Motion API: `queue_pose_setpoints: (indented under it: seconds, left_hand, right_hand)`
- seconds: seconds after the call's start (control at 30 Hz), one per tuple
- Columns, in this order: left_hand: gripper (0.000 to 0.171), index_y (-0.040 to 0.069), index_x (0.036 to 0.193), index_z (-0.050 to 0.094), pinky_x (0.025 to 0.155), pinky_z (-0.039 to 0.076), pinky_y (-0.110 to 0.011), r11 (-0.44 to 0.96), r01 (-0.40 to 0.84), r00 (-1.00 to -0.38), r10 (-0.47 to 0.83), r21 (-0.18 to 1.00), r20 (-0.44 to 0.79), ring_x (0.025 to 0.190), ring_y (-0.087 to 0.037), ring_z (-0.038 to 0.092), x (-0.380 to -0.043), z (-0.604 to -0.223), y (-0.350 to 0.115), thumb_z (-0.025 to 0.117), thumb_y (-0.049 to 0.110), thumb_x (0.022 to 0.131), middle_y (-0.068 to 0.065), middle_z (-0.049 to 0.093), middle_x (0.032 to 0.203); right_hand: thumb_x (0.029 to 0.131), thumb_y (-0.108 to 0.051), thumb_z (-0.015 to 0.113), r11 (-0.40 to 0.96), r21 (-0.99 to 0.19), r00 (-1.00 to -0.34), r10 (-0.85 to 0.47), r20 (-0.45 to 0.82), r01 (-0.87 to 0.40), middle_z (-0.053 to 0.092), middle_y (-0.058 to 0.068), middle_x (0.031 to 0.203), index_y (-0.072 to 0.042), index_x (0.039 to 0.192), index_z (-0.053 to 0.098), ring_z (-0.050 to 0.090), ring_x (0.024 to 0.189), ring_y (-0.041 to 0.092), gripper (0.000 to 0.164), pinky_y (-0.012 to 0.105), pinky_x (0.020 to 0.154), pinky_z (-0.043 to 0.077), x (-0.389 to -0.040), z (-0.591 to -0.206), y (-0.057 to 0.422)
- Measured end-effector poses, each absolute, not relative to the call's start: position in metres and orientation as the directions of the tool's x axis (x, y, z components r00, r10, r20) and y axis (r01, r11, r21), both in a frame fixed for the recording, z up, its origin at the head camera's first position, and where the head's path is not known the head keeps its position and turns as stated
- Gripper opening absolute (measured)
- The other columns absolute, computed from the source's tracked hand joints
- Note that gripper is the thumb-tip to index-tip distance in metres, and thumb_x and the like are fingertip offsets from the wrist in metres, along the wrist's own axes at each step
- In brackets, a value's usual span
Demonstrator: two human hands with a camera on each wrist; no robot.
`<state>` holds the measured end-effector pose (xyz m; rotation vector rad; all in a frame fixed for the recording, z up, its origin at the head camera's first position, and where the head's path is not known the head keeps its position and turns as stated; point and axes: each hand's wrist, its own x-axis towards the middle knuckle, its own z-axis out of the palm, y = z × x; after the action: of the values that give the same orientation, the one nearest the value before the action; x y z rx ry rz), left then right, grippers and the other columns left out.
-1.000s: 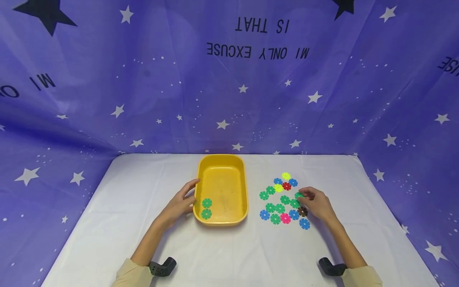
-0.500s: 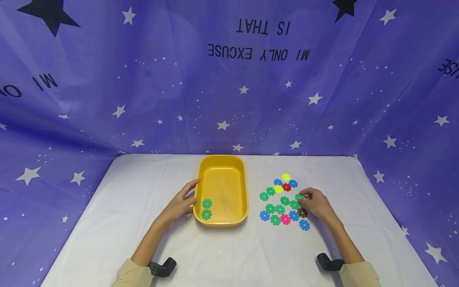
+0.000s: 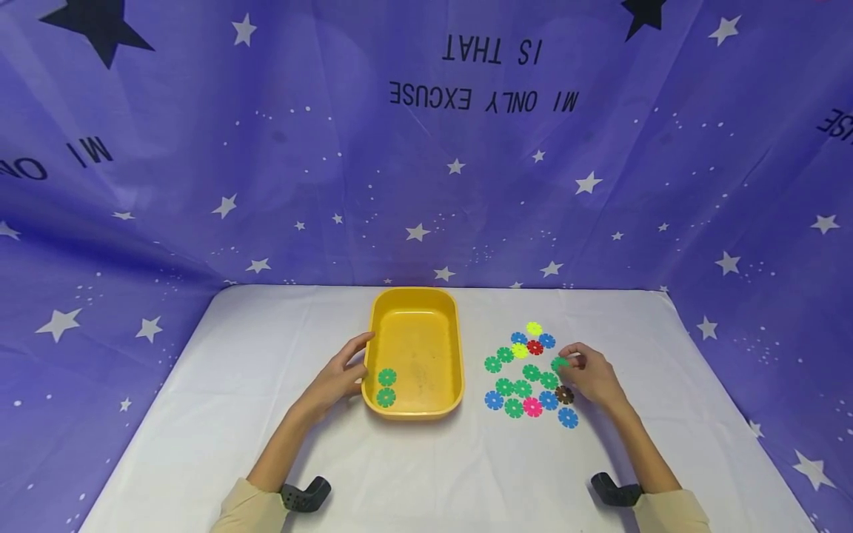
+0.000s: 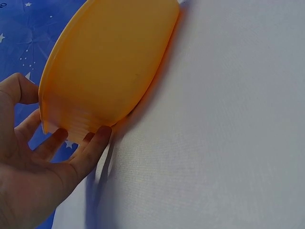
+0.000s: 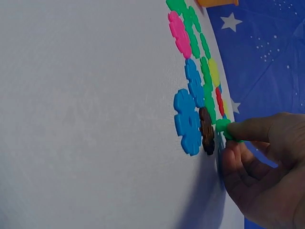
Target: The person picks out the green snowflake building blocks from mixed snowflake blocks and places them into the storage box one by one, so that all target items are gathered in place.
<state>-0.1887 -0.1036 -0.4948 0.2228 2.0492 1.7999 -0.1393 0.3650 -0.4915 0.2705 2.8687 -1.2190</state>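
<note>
In the head view a yellow plastic tray [image 3: 426,348] stands on the white table, with two green snowflake-shaped discs [image 3: 386,387] in its near left corner. My left hand [image 3: 338,381] holds the tray's left side; the left wrist view shows the thumb at the rim and the fingers [image 4: 97,143] against the outer wall. To the right of the tray, my right hand [image 3: 591,375] pinches a green interlocking disc [image 5: 223,126] by its edge, between thumb and index finger. A brown disc [image 3: 564,394] lies just below that hand.
Several flat discs lie loosely grouped between tray and right hand, among them a pink disc [image 3: 532,407], a red disc [image 3: 535,347] and a blue disc [image 3: 568,418]. A purple star-printed curtain [image 3: 426,185] surrounds the table [image 3: 426,474] at the back and sides.
</note>
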Motion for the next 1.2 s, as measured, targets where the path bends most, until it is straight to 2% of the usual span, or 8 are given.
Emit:
queue_pose_setpoints:
  seconds: [0.2, 0.3, 0.4, 0.47, 0.63, 0.7, 0.93, 1.2]
  left_hand:
    - [0.068, 0.019, 0.155, 0.034, 0.093, 0.054, -0.044, 0.146, -0.142, -0.906, 0.380, 0.979, -0.188, 0.135, -0.044, 0.041, -0.189, -0.494, -0.104, 0.052, 0.006, 0.090, -0.015, 0.019, 0.162]
    - [0.068, 0.019, 0.155, 0.033, 0.093, 0.054, -0.045, 0.146, -0.142, -0.905, 0.382, 0.979, -0.188, 0.135, -0.044, 0.041, -0.188, -0.494, -0.103, 0.052, 0.006, 0.091, -0.014, 0.019, 0.162]
    - [0.068, 0.019, 0.155, 0.033, 0.093, 0.054, -0.045, 0.141, -0.138, -0.904, 0.387, 0.980, -0.183, 0.135, -0.044, 0.041, -0.188, -0.493, -0.103, 0.051, 0.006, 0.091, -0.015, 0.019, 0.162]
    - [0.068, 0.019, 0.155, 0.033, 0.093, 0.054, -0.045, 0.140, -0.137, -0.904, 0.386, 0.981, -0.182, 0.135, -0.044, 0.042, -0.187, -0.493, -0.103, 0.051, 0.006, 0.091, -0.015, 0.019, 0.162]
    - [0.069, 0.018, 0.155, 0.033, 0.092, 0.054, -0.045, 0.132, -0.139, -0.905, 0.386, 0.981, -0.180, 0.133, -0.043, 0.044, -0.186, -0.490, -0.103, 0.050, 0.005, 0.090, -0.015, 0.020, 0.162]
    - [0.069, 0.018, 0.155, 0.033, 0.092, 0.054, -0.045, 0.132, -0.140, -0.904, 0.388, 0.981, -0.181, 0.133, -0.043, 0.044, -0.185, -0.490, -0.102, 0.050, 0.005, 0.090, -0.015, 0.020, 0.162]
    - [0.069, 0.018, 0.155, 0.033, 0.092, 0.054, -0.045, 0.151, -0.138, -0.907, 0.379, 0.979, -0.186, 0.134, -0.044, 0.042, -0.186, -0.490, -0.102, 0.050, 0.005, 0.090, -0.015, 0.020, 0.162]
    - [0.069, 0.019, 0.155, 0.034, 0.091, 0.055, -0.044, 0.149, -0.142, -0.907, 0.376, 0.979, -0.189, 0.133, -0.044, 0.043, -0.186, -0.491, -0.102, 0.051, 0.004, 0.089, -0.015, 0.020, 0.162]
  right_hand:
    - [0.093, -0.008, 0.067, 0.681, -0.729, -0.991, 0.131, 0.035, 0.065, 0.068, 0.014, 0.102, -0.003, 0.117, 0.068, 0.063, 0.096, 0.033, 0.025, 0.035, 0.074, 0.053, -0.138, -0.480, 0.348]
    - [0.093, -0.007, 0.068, 0.655, -0.755, -0.993, 0.088, 0.083, -0.005, 0.069, 0.013, 0.102, -0.003, 0.116, 0.070, 0.065, 0.096, 0.032, 0.023, 0.033, 0.077, 0.055, -0.139, -0.471, 0.334]
    - [0.093, -0.006, 0.069, 0.616, -0.786, -0.993, 0.043, 0.108, -0.059, 0.069, 0.011, 0.100, -0.004, 0.114, 0.072, 0.065, 0.092, 0.030, 0.022, 0.026, 0.074, 0.055, -0.142, -0.465, 0.319]
    - [0.093, -0.007, 0.069, 0.574, -0.815, -0.994, 0.020, 0.110, -0.079, 0.069, 0.010, 0.100, -0.004, 0.114, 0.073, 0.065, 0.090, 0.031, 0.022, 0.027, 0.074, 0.056, -0.143, -0.459, 0.308]
    - [0.093, -0.007, 0.067, 0.424, -0.902, -0.996, -0.025, 0.084, -0.086, 0.069, 0.013, 0.104, -0.001, 0.117, 0.072, 0.066, 0.093, 0.041, 0.024, 0.046, 0.081, 0.058, -0.144, -0.447, 0.279]
    - [0.093, -0.006, 0.066, 0.374, -0.924, -0.997, -0.040, 0.071, -0.081, 0.070, 0.014, 0.106, -0.001, 0.118, 0.071, 0.066, 0.095, 0.043, 0.025, 0.050, 0.083, 0.057, -0.145, -0.442, 0.267]
    - [0.093, -0.009, 0.068, 0.303, -0.950, -0.993, -0.108, 0.042, -0.074, 0.070, 0.012, 0.103, -0.002, 0.119, 0.071, 0.069, 0.090, 0.032, 0.026, 0.046, 0.083, 0.058, -0.154, -0.437, 0.225]
    - [0.092, -0.002, 0.067, 0.178, -0.982, -0.983, -0.185, 0.024, -0.058, 0.070, 0.015, 0.101, 0.006, 0.116, 0.069, 0.065, 0.093, 0.046, 0.026, 0.041, 0.080, 0.059, -0.162, -0.444, 0.177]
